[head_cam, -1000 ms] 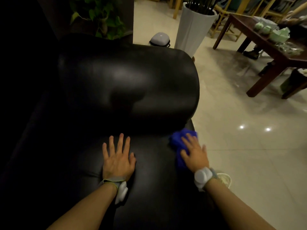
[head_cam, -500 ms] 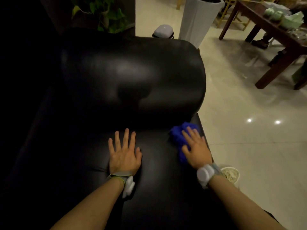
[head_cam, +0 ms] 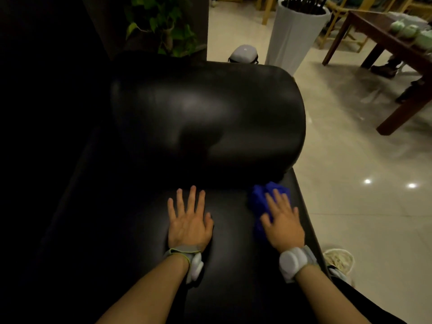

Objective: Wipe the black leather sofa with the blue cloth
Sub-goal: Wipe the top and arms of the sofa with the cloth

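Unmoved, 2 hands press 1 sofa (head_cam: 210,118), right (head_cam: 284,220) on 1 cloth (head_cam: 259,199).

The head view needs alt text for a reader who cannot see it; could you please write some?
Seen from above, a person's right hand presses a blue cloth flat onto the seat of a black leather sofa, beside its rounded armrest. The left hand rests flat on the seat, fingers spread. A tiled floor and a wooden table lie to the right.

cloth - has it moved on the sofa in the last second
Yes, slightly: the cloth under the right hand has slid left, inward from the right edge of the sofa.
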`<action>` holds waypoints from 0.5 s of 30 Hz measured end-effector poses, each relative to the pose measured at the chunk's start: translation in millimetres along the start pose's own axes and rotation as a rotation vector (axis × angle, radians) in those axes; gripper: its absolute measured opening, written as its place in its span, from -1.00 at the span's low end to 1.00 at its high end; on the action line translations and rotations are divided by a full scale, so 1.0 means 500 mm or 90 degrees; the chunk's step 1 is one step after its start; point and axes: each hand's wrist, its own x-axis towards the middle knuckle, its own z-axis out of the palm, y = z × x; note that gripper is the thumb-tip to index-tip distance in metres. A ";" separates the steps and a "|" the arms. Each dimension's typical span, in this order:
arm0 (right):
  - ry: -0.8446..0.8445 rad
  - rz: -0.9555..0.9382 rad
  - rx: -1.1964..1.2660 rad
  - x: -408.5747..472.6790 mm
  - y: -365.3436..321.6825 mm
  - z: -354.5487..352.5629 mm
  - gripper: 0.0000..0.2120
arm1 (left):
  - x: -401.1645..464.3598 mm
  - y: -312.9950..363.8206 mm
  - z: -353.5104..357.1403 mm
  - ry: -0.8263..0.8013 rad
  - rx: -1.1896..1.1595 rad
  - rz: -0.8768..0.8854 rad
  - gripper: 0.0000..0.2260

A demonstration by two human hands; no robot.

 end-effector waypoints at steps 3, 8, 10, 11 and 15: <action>0.048 0.125 0.019 0.010 -0.048 0.007 -0.40 | 0.002 -0.001 -0.004 -0.003 -0.005 -0.003 -0.40; 0.028 -0.249 -0.024 -0.037 -0.131 0.060 -0.38 | 0.004 -0.002 0.009 -0.016 0.002 0.001 -0.36; -0.002 -0.394 -0.056 -0.035 -0.111 0.049 -0.37 | 0.004 -0.005 0.011 -0.021 0.014 0.007 -0.33; 0.004 -0.387 -0.067 -0.022 -0.085 0.040 -0.37 | 0.004 -0.004 0.010 -0.015 0.008 0.004 -0.34; 0.042 -0.014 0.026 0.027 0.037 0.000 -0.39 | 0.005 0.001 0.010 0.004 -0.008 0.003 -0.40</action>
